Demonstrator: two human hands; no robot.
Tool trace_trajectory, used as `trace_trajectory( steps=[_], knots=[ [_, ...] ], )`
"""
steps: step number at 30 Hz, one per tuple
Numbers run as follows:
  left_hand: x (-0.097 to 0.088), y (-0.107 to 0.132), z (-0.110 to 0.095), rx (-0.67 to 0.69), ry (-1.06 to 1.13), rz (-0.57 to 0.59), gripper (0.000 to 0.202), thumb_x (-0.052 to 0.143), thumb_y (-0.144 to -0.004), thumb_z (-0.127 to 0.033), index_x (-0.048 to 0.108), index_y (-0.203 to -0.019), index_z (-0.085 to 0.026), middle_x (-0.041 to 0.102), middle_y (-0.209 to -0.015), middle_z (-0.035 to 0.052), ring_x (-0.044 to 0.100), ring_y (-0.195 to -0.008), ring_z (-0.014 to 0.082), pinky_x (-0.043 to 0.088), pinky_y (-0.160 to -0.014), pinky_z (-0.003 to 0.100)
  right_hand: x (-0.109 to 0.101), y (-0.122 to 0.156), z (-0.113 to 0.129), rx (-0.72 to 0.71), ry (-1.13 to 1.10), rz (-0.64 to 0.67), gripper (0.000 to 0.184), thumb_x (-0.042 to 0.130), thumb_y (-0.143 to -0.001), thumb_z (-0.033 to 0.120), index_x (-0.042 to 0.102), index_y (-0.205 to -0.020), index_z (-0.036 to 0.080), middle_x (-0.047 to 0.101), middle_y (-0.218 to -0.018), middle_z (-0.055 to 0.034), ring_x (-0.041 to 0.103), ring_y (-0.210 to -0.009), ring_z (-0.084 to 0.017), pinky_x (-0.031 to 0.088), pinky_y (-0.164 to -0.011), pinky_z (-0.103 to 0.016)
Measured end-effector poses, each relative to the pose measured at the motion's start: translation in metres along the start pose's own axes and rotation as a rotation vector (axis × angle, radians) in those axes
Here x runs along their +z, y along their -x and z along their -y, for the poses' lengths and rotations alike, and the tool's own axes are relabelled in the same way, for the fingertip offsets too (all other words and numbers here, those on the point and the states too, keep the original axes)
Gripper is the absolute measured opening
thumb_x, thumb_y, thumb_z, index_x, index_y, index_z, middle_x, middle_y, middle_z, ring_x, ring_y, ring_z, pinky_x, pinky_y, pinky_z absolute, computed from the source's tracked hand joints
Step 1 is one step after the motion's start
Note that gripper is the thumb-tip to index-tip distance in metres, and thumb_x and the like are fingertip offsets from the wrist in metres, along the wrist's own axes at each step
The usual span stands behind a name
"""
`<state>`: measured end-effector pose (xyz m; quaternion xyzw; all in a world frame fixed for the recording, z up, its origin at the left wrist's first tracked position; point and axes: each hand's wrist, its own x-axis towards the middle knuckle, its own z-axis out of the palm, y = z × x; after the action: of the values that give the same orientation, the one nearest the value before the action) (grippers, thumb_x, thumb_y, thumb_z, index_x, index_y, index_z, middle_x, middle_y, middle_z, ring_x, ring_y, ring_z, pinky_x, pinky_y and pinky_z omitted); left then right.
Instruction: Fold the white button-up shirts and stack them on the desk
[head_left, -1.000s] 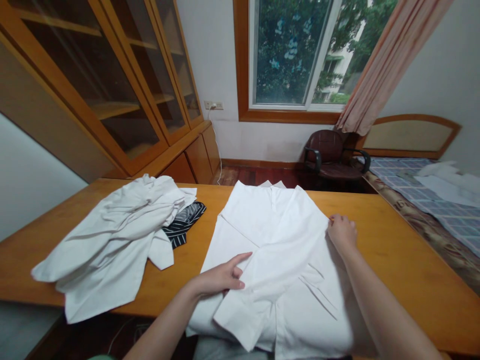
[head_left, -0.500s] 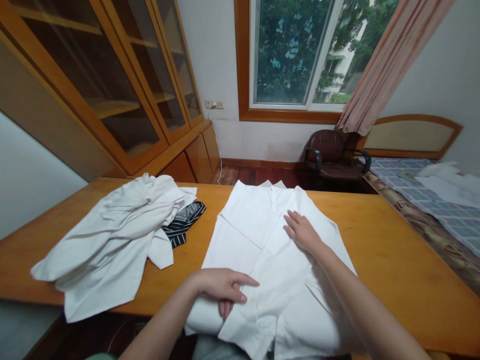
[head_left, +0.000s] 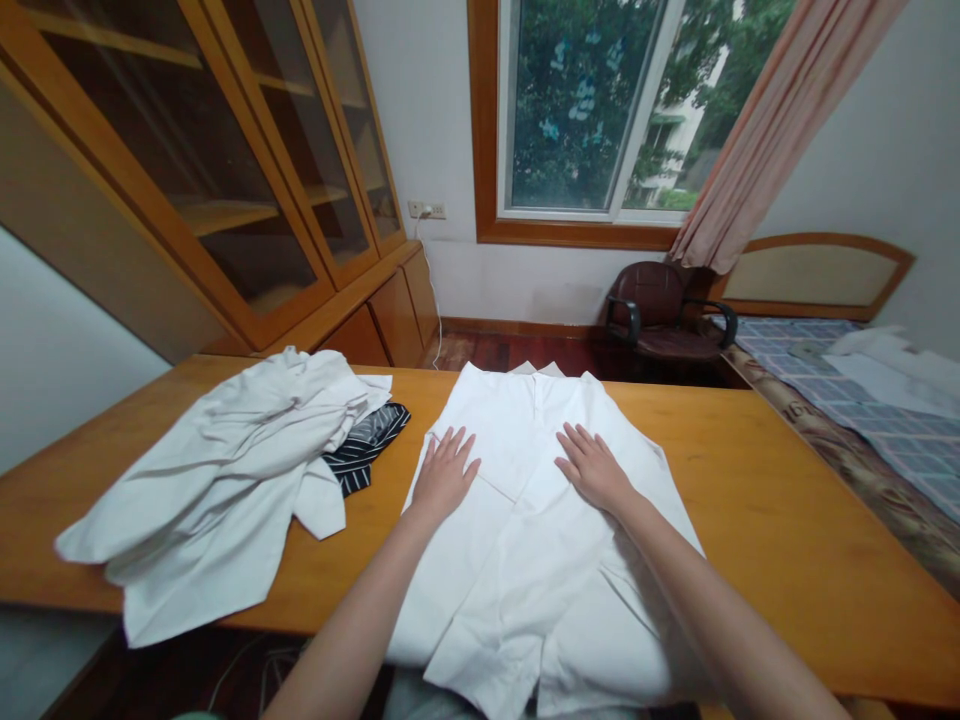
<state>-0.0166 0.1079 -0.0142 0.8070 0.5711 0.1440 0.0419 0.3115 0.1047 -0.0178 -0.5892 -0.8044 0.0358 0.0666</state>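
Head view. A white shirt [head_left: 525,560] lay flat on the middle of the wooden table [head_left: 787,500]. Its collar end reached the far edge of the table and its hem hung over the near edge.

The left hand [head_left: 445,472] rested palm down on the left panel, close to the shirt's left edge. The right hand [head_left: 592,468] rested palm down on the right panel, just right of the centre line. Both hands were open with fingers spread, apart from each other, and gripped nothing.

Left of the shirt, a narrow strip of bare wood separated it from a dark striped garment [head_left: 367,445]. That garment was partly covered by a crumpled heap of white clothes [head_left: 217,480], which spread to the near left edge of the table. Right of the shirt, the tabletop was bare wood out to its right edge, the widest free space. Beyond that edge lay a bed [head_left: 885,400], and past the far edge stood a dark chair [head_left: 664,315].

Compared with half a second earlier, the left hand had left the near hem, where it was curled on a fold, and had moved farther away to lie flat. The right hand had stayed in nearly the same place. One second earlier it had been at the shirt's right edge. The heap was unchanged.
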Motion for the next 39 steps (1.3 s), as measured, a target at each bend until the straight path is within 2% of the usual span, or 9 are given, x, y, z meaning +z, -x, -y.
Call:
trace_trajectory(
  steps=[7, 11, 15, 18, 22, 25, 28, 31, 39],
  knots=[
    [0.004, 0.006, 0.011, -0.015, -0.081, 0.000, 0.054, 0.037, -0.103, -0.046, 0.044, -0.153, -0.024, 0.033, -0.163, 0.0083, 0.024, -0.153, 0.0294, 0.015, -0.125, 0.054, -0.005, -0.008, -0.078, 0.248, 0.055, -0.013, 0.059, 0.027, -0.104, 0.047, 0.037, -0.155, 0.019, 0.030, -0.164, -0.0099, 0.025, -0.152, -0.027, 0.022, -0.122, -0.054],
    [0.005, 0.005, 0.010, -0.020, -0.107, 0.005, 0.056, 0.036, -0.103, -0.047, 0.044, -0.152, -0.023, 0.032, -0.163, 0.0100, 0.022, -0.154, 0.0303, 0.014, -0.125, 0.055, -0.008, -0.009, -0.099, 0.298, 0.065, -0.001, 0.059, 0.023, -0.104, 0.044, 0.036, -0.156, 0.020, 0.028, -0.165, -0.0063, 0.024, -0.153, -0.029, 0.020, -0.121, -0.059],
    [0.004, 0.006, 0.008, -0.031, -0.123, 0.012, 0.056, 0.037, -0.103, -0.047, 0.044, -0.152, -0.023, 0.031, -0.164, 0.0100, 0.021, -0.154, 0.0300, 0.015, -0.125, 0.054, -0.013, -0.014, -0.100, 0.321, 0.106, -0.004, 0.056, 0.025, -0.103, 0.039, 0.043, -0.152, 0.018, 0.033, -0.163, -0.0081, 0.024, -0.152, -0.033, 0.019, -0.119, -0.065],
    [0.000, 0.003, 0.005, -0.047, -0.119, 0.006, 0.054, 0.039, -0.102, -0.048, 0.048, -0.149, -0.023, 0.037, -0.161, 0.0107, 0.026, -0.152, 0.0314, 0.017, -0.124, 0.055, -0.018, -0.025, -0.089, 0.308, 0.131, -0.059, 0.052, 0.030, -0.102, 0.035, 0.050, -0.147, 0.015, 0.039, -0.160, -0.0122, 0.026, -0.151, -0.035, 0.018, -0.119, -0.064],
    [-0.005, -0.017, -0.003, -0.032, -0.129, -0.030, 0.049, 0.040, -0.102, -0.040, 0.056, -0.142, -0.017, 0.048, -0.154, 0.0127, 0.036, -0.147, 0.0299, 0.019, -0.124, 0.050, -0.013, -0.047, -0.051, 0.191, 0.051, -0.080, 0.055, 0.033, -0.103, 0.036, 0.043, -0.150, 0.009, 0.033, -0.162, -0.0179, 0.028, -0.150, -0.034, 0.024, -0.119, -0.054],
    [-0.004, -0.040, -0.008, 0.048, -0.114, -0.050, 0.048, 0.040, -0.101, -0.032, 0.055, -0.143, -0.013, 0.046, -0.156, 0.0121, 0.032, -0.150, 0.0277, 0.015, -0.127, 0.047, 0.000, -0.063, -0.018, 0.087, 0.016, -0.050, 0.056, 0.035, -0.103, 0.040, 0.043, -0.151, 0.012, 0.033, -0.163, -0.0148, 0.029, -0.150, -0.031, 0.026, -0.120, -0.049],
    [0.004, -0.059, -0.007, 0.028, -0.093, -0.014, 0.052, 0.039, -0.101, -0.033, 0.050, -0.147, -0.011, 0.041, -0.159, 0.0123, 0.029, -0.151, 0.0281, 0.016, -0.126, 0.048, 0.012, -0.076, -0.001, 0.059, 0.002, -0.052, 0.057, 0.034, -0.103, 0.040, 0.043, -0.151, 0.011, 0.034, -0.162, -0.0162, 0.029, -0.150, -0.031, 0.025, -0.121, -0.049],
    [0.013, -0.065, 0.000, -0.053, -0.085, 0.002, 0.057, 0.036, -0.102, -0.039, 0.044, -0.151, -0.010, 0.036, -0.161, 0.0137, 0.028, -0.152, 0.0280, 0.019, -0.126, 0.047, 0.016, -0.081, -0.010, 0.136, 0.008, -0.074, 0.061, 0.034, -0.103, 0.043, 0.041, -0.151, 0.007, 0.033, -0.161, -0.0194, 0.029, -0.151, -0.031, 0.025, -0.121, -0.047],
    [0.020, -0.061, 0.009, -0.072, -0.108, -0.024, 0.060, 0.035, -0.103, -0.043, 0.040, -0.153, -0.011, 0.033, -0.162, 0.0136, 0.024, -0.153, 0.0266, 0.015, -0.126, 0.043, 0.009, -0.078, -0.078, 0.318, 0.025, -0.075, 0.067, 0.031, -0.102, 0.047, 0.039, -0.152, 0.003, 0.031, -0.162, -0.0215, 0.028, -0.151, -0.031, 0.022, -0.123, -0.046]
  ],
)
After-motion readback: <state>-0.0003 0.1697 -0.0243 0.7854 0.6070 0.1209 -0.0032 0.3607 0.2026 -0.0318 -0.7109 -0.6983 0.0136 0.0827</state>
